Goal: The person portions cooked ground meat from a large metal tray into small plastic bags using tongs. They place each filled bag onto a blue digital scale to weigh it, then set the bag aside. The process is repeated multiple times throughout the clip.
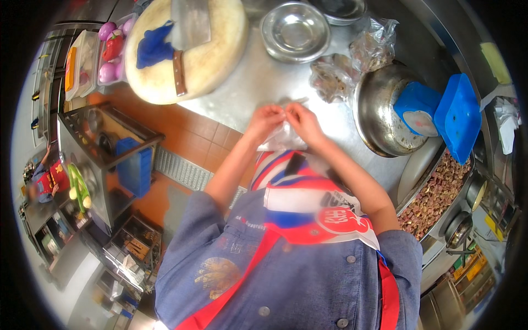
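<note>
My left hand (267, 119) and my right hand (302, 121) meet at the near edge of the steel worktop (243, 95), fingertips pinching a clear plastic bag (282, 138). The bag hangs below my fingers in front of the apron; what it contains cannot be made out. Beyond my hands stand stacked steel bowls (295, 32). Two filled clear plastic bags, one (333, 77) nearer and one (373, 45) farther, lie to the right. At the upper left, a cleaver (192, 24) with a wooden handle and a blue cloth (154, 45) rest on a round chopping block (214, 66).
A large steel basin (383, 111) stands upside down at the right, with a blue scale (418, 105) by it. Farther right is a long tray of chopped pieces (433, 194). Tubs of red onions (108, 72) stand left of the block. A person (49, 177) is at the far left.
</note>
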A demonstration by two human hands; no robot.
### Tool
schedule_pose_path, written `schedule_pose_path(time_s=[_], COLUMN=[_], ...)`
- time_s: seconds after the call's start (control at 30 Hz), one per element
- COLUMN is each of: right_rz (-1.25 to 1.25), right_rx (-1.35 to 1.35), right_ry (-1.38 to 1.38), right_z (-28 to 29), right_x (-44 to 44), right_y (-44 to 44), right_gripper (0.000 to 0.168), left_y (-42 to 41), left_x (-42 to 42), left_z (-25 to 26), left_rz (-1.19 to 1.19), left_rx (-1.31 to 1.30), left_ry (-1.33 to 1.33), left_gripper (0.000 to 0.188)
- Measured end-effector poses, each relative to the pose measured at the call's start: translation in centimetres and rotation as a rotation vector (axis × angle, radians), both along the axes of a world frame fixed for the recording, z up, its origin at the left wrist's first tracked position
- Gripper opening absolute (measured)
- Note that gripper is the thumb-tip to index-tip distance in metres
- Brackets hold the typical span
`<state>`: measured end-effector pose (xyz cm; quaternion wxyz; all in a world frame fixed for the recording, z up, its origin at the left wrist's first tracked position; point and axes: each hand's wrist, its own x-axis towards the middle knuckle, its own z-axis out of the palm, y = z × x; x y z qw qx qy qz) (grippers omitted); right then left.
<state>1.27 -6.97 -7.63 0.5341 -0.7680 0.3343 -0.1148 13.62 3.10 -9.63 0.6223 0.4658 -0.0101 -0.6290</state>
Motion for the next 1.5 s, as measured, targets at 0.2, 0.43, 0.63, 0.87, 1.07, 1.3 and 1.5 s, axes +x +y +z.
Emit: schedule_pose_path(time_s=[0.2,0.43,0.63,0.87,1.07,1.3,1.5], right_rz=[-0.013,-0.080,0.029,0.156,0.103,0.101,-0.034], right_rx=[0.296,0.462,0.282,0.097,0.371,0.715,0.782], right_ry=[-0.048,-0.055,-0.021,0.007,-0.017,-0.282,-0.502], right_z=[-0.3,-1.1,-0.8,2.2,4.9,9.4,10.6], right_x=[0.0,-0.4,-0.5,-0.4,-1.5,-2.4,-4.2], right_y=[-0.3,-0.2,-0.4,-0.8,-1.0,-2.1,-1.8], right_gripper=[0.017,0.016,0.012,0.016,0.015,0.013,0.017], left_y=[0.0,-0.1,0.6,0.6,0.5,-1.0,-1.6], left_x=[0.4,0.3,1.3,1.1,0.8,-0.4,-1.0], left_z=[-0.3,0.3,-0.6,-0.9,0.8,5.2,9.6], left_rz=[-0.029,-0.089,-0.013,0.195,0.237,0.129,0.192], left_rx=[0.010,0.093,0.049,0.007,0.015,-0.022,-0.060], left_ry=[0.094,0.012,0.139,0.074,-0.028,-0.333,-0.393], left_gripper=[0.010,0.008,0.007,0.008,0.010,0.013,0.011])
